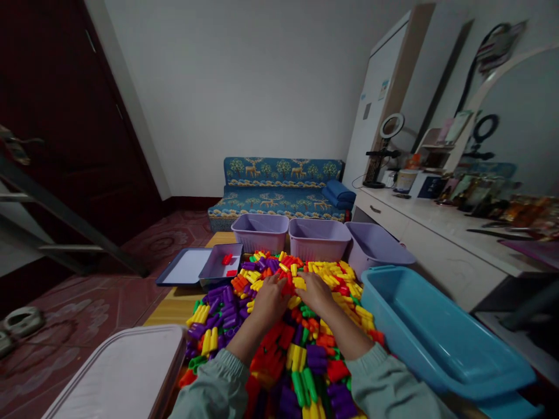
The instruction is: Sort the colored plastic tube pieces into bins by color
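A big heap of plastic building blocks [229, 308] in red, yellow, purple, green and orange covers the table in front of me. My left hand [271, 295] reaches into its middle, fingers bent around a red block [287, 286]. Close on its right, my right hand [315, 292] is closed at the edge of a yellow block [299, 283], its fingertips pointing toward the left hand. Both hands are small in the view, and the undersides of the fingers are hidden.
Three lilac bins [320, 247] line the table's far edge. A blue tub [441, 334] stands at the right. On the left are a shallow box [222, 262] with a few red blocks, a lid [186, 266] and a white-lidded container [122, 372]. A patterned sofa [275, 201] is behind.
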Motion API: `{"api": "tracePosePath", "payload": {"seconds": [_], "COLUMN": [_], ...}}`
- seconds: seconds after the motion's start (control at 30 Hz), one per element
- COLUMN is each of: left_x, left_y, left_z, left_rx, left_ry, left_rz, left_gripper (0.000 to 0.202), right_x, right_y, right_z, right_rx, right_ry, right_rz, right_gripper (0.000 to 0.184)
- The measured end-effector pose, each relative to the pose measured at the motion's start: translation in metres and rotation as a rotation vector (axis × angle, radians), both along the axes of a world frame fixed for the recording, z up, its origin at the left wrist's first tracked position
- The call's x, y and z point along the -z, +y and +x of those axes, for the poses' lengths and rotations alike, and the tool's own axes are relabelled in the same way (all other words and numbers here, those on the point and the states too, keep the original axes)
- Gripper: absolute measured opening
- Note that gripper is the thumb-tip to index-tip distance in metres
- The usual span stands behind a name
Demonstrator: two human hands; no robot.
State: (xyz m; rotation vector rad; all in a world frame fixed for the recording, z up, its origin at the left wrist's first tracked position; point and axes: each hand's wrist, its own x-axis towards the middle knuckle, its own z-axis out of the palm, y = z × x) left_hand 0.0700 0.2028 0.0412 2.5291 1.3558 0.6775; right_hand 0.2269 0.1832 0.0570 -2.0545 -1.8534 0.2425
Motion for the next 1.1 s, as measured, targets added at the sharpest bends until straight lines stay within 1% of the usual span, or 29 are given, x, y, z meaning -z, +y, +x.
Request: {"api": "tracePosePath", "payload": {"seconds": [0.1,0.2,0.3,0.37,0.43,0.53,0.57,0.63,0.73,0.8,0.9,0.97,1.03,1.1], "left_x": [-0.004,-0.008,-0.007,-0.003,0.002,0.010,0.012,0.017,0.022,0.023,0.022,0.017,0.011,0.003], "left_y": [0.017,0.035,0.048,0.052,0.052,0.047,0.046,0.043,0.041,0.041,0.037,0.032,0.026,0.019], "left_z": [0.006,0.010,0.007,0.002,-0.005,-0.013,-0.014,-0.015,-0.016,-0.016,-0.019,-0.021,-0.023,-0.024], "left_rx": [-0.048,-0.071,-0.047,-0.009,0.049,0.106,0.108,0.098,0.088,0.102,0.133,0.146,0.149,0.146], "left_ry": [0.065,0.120,0.145,0.107,0.049,-0.028,-0.051,-0.093,-0.133,-0.162,-0.207,-0.216,-0.211,-0.206], "left_rz": [-0.006,-0.054,-0.104,-0.107,-0.098,-0.088,-0.088,-0.091,-0.091,-0.088,-0.090,-0.096,-0.102,-0.111], "left_gripper": [0.048,0.049,0.043,0.039,0.037,0.036,0.036,0.037,0.037,0.036,0.036,0.036,0.036,0.035], "right_x": [0.009,0.013,0.010,0.003,-0.005,-0.015,-0.017,-0.018,-0.013,-0.009,-0.004,-0.002,0.000,0.002], "right_y": [0.003,0.005,0.002,-0.005,-0.016,-0.033,-0.039,-0.048,-0.056,-0.057,-0.057,-0.056,-0.053,-0.051], "right_z": [-0.005,-0.003,0.003,0.008,0.014,0.019,0.019,0.017,0.010,0.006,0.005,0.008,0.013,0.019], "right_rx": [0.013,0.005,-0.009,-0.008,-0.006,-0.024,-0.037,-0.076,-0.121,-0.129,-0.139,-0.134,-0.088,-0.025], "right_ry": [-0.032,-0.020,0.017,0.026,0.014,-0.022,-0.034,-0.057,-0.081,-0.090,-0.070,-0.026,0.062,0.210], "right_rz": [-0.035,-0.047,-0.031,0.005,0.004,-0.104,-0.139,-0.170,-0.181,-0.181,-0.128,-0.082,-0.046,-0.003], "right_gripper": [0.051,0.052,0.052,0.046,0.035,0.024,0.024,0.032,0.047,0.048,0.042,0.035,0.029,0.026]}}
